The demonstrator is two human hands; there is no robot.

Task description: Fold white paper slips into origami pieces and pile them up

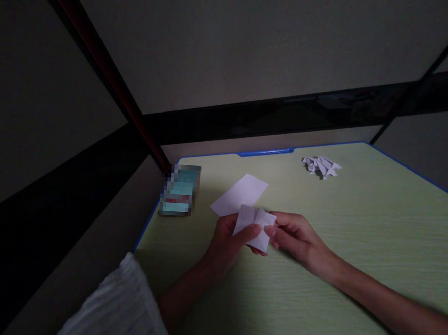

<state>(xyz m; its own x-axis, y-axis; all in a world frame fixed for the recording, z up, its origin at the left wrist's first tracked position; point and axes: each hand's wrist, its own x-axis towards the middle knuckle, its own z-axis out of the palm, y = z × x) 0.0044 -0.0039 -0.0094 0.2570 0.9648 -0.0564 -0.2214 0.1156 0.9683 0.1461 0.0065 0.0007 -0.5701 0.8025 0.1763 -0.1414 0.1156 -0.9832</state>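
In the head view, the left hand [227,242] holds a small folded paper [262,222] above the table [364,231], its thumb pressed flat on top and its other fingers underneath, partly hidden. The right hand [300,239] has its thumb and fingers closed narrowly at the paper's right edge, where the thumb tip touches the white surface. Just beyond, a white sheet [241,193] lies flat on the table, its near end partly covered by the folded paper. A blurred phone-like device [180,192] rests near the table's left edge. Well apart, toward the far right, sits a pile of folded paper shapes [321,166]. A white sleeve [119,307] covers the upper left arm.
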